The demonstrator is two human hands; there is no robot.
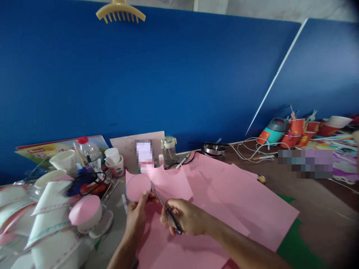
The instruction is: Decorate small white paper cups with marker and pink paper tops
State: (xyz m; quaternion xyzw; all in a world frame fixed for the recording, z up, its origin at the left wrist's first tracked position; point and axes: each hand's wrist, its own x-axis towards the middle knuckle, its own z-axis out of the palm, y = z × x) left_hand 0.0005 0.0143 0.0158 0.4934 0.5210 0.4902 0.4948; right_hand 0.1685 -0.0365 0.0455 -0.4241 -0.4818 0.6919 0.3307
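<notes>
My left hand (137,215) pinches a piece of pink paper (174,185) at the lower edge of a round outline drawn on it. The thumb lies on top of the paper, and the fingers go partly underneath. Black-handled scissors (158,193) are gripped in my right hand (186,216), their blades pointing up and left to the right edge of the circle. Whether the blades are parted is too small to tell. Beneath both hands lie larger pink sheets (224,198), spread over the table.
Paper cups (52,216), some with pink ends, crowd the left side. A clear bottle (169,151), a blurred phone (144,153) and a pink-white cup (114,166) stand behind. Red cups (297,129), a teal device (272,131) and white cable (246,149) lie right, before a blue partition (168,74).
</notes>
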